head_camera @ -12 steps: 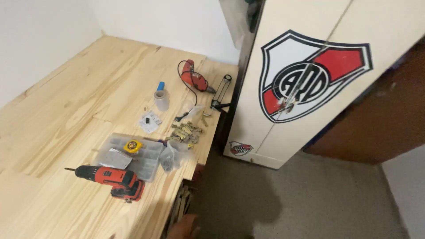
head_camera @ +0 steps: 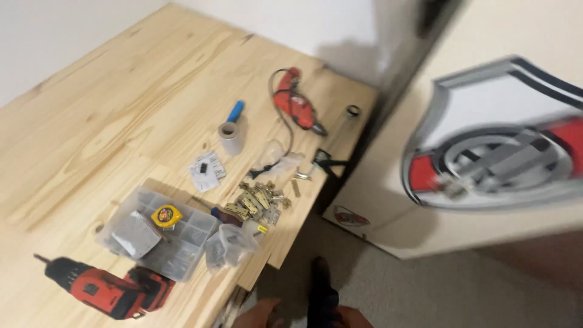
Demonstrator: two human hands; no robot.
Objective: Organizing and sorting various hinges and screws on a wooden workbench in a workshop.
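Only slivers of my hands show at the bottom edge. My left hand (head_camera: pixel 260 314) sits just below the front edge of the wooden tabletop (head_camera: pixel 121 103). My right hand (head_camera: pixel 355 317) is a little to its right. A dark blurred shape (head_camera: pixel 320 288) stands between them; whether either hand holds it is unclear. Nearest on the tabletop are a clear bag of screws (head_camera: pixel 228 243), a pile of brass hinges (head_camera: pixel 258 203) and a clear organiser box (head_camera: pixel 158 234) with a yellow tape measure (head_camera: pixel 166 215) on it.
A red cordless drill (head_camera: pixel 106 291) lies at the front left. Further back are a tape roll (head_camera: pixel 231 136), a blue-handled tool (head_camera: pixel 235 110), a red corded drill (head_camera: pixel 294 106) and a black clamp (head_camera: pixel 328 161). A white panel with a shield emblem (head_camera: pixel 486 158) leans at the right on grey carpet (head_camera: pixel 455 291).
The view has moved closer to the tabletop and dipped, and the panel at the right is blurred. Both hands now show at the bottom edge, where one skin-toned patch showed before.
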